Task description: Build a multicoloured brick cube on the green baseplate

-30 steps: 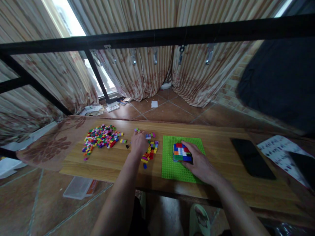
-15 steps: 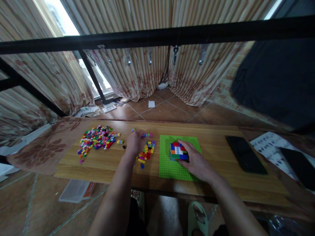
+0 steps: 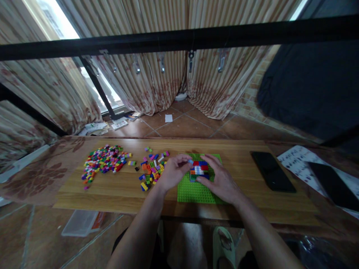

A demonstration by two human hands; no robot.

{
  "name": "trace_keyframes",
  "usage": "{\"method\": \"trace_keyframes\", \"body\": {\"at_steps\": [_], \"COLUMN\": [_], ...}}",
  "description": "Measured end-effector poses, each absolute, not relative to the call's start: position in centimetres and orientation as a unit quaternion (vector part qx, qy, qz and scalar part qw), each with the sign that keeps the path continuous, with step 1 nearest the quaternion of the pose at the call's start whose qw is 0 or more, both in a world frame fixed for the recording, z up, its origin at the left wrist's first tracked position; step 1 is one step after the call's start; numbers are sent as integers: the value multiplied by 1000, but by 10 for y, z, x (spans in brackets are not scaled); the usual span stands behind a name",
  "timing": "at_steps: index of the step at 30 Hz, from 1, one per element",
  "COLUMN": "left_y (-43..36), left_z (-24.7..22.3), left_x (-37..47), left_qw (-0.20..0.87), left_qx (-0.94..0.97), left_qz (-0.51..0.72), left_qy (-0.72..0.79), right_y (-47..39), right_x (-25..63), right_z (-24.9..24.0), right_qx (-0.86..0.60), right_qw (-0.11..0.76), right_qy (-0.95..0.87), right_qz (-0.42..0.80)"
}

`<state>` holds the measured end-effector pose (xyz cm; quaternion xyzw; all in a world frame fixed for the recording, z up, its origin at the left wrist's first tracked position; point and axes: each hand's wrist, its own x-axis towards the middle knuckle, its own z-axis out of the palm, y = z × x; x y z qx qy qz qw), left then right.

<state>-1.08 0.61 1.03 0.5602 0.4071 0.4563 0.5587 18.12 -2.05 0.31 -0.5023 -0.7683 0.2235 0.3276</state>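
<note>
A small block build (image 3: 199,170) of red, white, orange, blue and green bricks sits on the green baseplate (image 3: 193,192). My left hand (image 3: 175,172) is at the build's upper left corner, thumb and fingers pinched on a small light-coloured brick (image 3: 190,162). My right hand (image 3: 220,177) curls round the build's right side, its thumb at the near edge and its fingers at the far edge. Left of the baseplate lies a smaller group of loose bricks (image 3: 148,167), partly hidden behind my left hand.
A large heap of mixed bricks (image 3: 105,158) lies on the left of the wooden board (image 3: 112,190). A black phone (image 3: 272,172) rests to the right, near a printed sheet (image 3: 297,160) with another dark device (image 3: 333,183). A black rail (image 3: 174,39) crosses above.
My left hand has moved right from the loose bricks to the build, uncovering more of the smaller group. My right hand stays around the build. The view has shifted slightly.
</note>
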Motion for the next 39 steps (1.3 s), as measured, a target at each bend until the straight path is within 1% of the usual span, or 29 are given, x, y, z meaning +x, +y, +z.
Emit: {"method": "trace_keyframes", "body": {"at_steps": [4, 7, 14, 18, 23, 25, 31, 39], "left_y": [0, -3, -4, 0, 15, 20, 14, 11], "left_z": [12, 12, 10, 10, 0, -5, -8, -7], "left_x": [-2, 2, 7, 4, -12, -16, -5, 8], "left_qw": [606, 618, 636, 585, 438, 397, 375, 377], "left_qx": [521, 515, 508, 559, 554, 547, 596, 611], "left_qz": [446, 433, 434, 431, 472, 479, 393, 352], "left_qy": [403, 406, 387, 399, 528, 560, 592, 601], "right_y": [-20, -20, -20, -19, -16, -15, -13, -14], "right_x": [178, 174, 169, 170, 171, 171, 169, 170], "right_z": [3, 3, 2, 0, -7, -10, -13, -11], "right_qx": [-491, -484, -470, -482, -520, -528, -554, -555], "right_qw": [377, 405, 437, 432, 407, 397, 407, 422], "right_qy": [-762, -753, -746, -741, -729, -728, -702, -685], "right_qz": [194, 184, 176, 177, 182, 185, 187, 211]}}
